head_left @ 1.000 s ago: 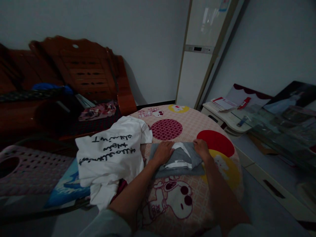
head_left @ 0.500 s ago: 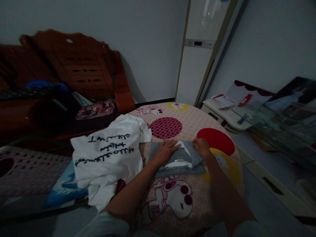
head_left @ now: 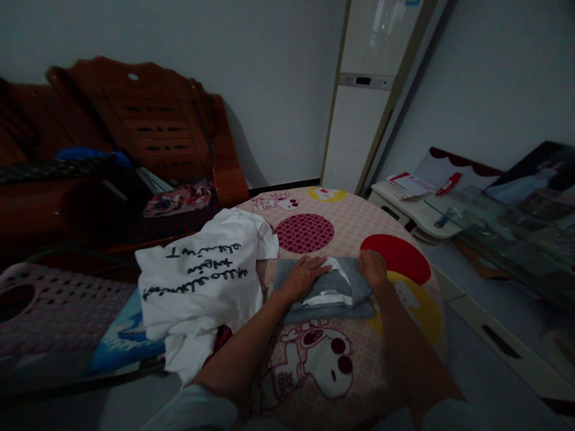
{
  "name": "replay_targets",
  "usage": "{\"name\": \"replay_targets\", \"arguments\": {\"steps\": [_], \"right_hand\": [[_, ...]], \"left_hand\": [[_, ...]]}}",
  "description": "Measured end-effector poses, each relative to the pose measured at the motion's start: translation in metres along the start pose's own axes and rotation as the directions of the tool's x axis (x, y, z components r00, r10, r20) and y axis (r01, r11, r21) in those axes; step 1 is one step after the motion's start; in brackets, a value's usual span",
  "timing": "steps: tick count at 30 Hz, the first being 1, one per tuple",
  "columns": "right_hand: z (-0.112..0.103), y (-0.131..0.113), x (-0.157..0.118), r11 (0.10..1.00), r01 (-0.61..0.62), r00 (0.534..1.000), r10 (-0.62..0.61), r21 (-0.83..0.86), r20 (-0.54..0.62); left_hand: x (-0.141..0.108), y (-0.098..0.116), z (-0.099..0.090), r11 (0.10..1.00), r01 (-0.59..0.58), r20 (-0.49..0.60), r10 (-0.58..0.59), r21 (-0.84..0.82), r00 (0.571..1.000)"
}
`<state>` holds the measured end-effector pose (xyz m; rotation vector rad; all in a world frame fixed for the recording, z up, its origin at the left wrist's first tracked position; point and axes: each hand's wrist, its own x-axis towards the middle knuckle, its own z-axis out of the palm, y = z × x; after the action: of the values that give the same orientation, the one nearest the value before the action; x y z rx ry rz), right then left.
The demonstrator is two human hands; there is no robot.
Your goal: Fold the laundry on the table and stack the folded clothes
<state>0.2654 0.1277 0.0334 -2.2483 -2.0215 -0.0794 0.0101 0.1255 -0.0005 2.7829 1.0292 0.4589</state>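
Note:
A grey shirt (head_left: pixel 330 311), folded into a rectangle with its white-trimmed neckline facing up, lies on a round table. My left hand (head_left: pixel 303 278) rests flat on its left part, fingers stretched toward the neckline. At the far right corner of the shirt, my right hand (head_left: pixel 372 269) has its fingers curled in and closed on the cloth edge; the fingertips are partly hidden. Left of the grey shirt, a white T-shirt (head_left: pixel 202 269) with black lettering is spread out, wrinkled and hanging over the table's edge.
The table wears a pink patterned tablecloth (head_left: pixel 350 218). Behind it stand a carved wooden bench (head_left: pixel 157 131) and a white floor-standing air conditioner (head_left: pixel 357 131). To the right are a glass shelf (head_left: pixel 494 221) and a white cabinet (head_left: pixel 404 206) with papers. A pink woven chair (head_left: pixel 76 299) is at left.
The right hand's fingers have curled further in at the shirt's corner. My left hand stays flat in the same place, and the view has shifted slightly.

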Motion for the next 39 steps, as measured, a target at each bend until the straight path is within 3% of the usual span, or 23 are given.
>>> {"name": "replay_targets", "arguments": {"steps": [3, 7, 12, 18, 21, 22, 24, 26, 27, 30, 34, 37, 39], "right_hand": [[-0.01, -0.018, -0.006, 0.985, 0.131, 0.99, -0.125, 0.111, -0.066], [0.008, -0.042, -0.026, 0.871, 0.433, 0.901, -0.409, 0.233, -0.144], [0.037, -0.044, -0.041, 0.877, 0.46, 0.888, -0.456, 0.139, -0.065], [0.036, -0.043, -0.041, 0.866, 0.47, 0.88, -0.445, 0.171, -0.167], [0.035, -0.038, -0.043, 0.865, 0.415, 0.896, -0.334, 0.282, -0.294], [0.034, -0.033, -0.044, 0.87, 0.368, 0.904, -0.254, 0.329, -0.343], [0.033, -0.021, -0.047, 0.879, 0.224, 0.918, -0.044, 0.422, -0.395], [0.032, -0.007, -0.05, 0.876, 0.028, 0.926, 0.159, 0.481, -0.343], [0.031, 0.0, -0.051, 0.869, -0.064, 0.929, 0.231, 0.49, -0.288], [0.027, 0.011, -0.048, 0.841, -0.206, 0.947, 0.3, 0.501, -0.114], [0.02, 0.011, -0.035, 0.803, -0.238, 0.967, 0.249, 0.546, 0.055], [0.014, 0.01, -0.027, 0.778, -0.272, 0.962, 0.218, 0.567, 0.163], [0.012, 0.011, -0.026, 0.757, -0.287, 0.957, 0.202, 0.587, 0.208]], "left_hand": [[0.0, 0.002, -0.003, 1.0, -0.02, 0.018, 0.02, 0.008, 1.0], [0.0, 0.003, -0.003, 0.999, -0.039, 0.02, 0.039, 0.026, 0.999], [-0.001, 0.003, -0.001, 1.0, -0.029, 0.026, 0.029, 0.009, 0.999], [0.001, 0.006, -0.005, 0.988, 0.005, -0.025, -0.009, -0.153, 1.0], [-0.003, 0.001, -0.015, 0.924, 0.11, -0.195, -0.193, -0.367, 0.962], [-0.005, -0.003, -0.02, 0.887, 0.17, -0.261, -0.302, -0.43, 0.917], [-0.013, -0.012, -0.028, 0.802, 0.304, -0.352, -0.521, -0.515, 0.778], [-0.023, -0.022, -0.031, 0.72, 0.424, -0.368, -0.664, -0.549, 0.651], [-0.027, -0.026, -0.031, 0.688, 0.469, -0.35, -0.703, -0.554, 0.619], [-0.036, -0.033, -0.025, 0.653, 0.534, -0.271, -0.733, -0.538, 0.624], [-0.037, -0.032, -0.018, 0.683, 0.583, -0.267, -0.719, -0.44, 0.641], [-0.037, -0.032, -0.024, 0.674, 0.652, -0.246, -0.737, -0.348, 0.63], [-0.038, -0.035, -0.032, 0.639, 0.719, -0.143, -0.766, -0.273, 0.626]]}}
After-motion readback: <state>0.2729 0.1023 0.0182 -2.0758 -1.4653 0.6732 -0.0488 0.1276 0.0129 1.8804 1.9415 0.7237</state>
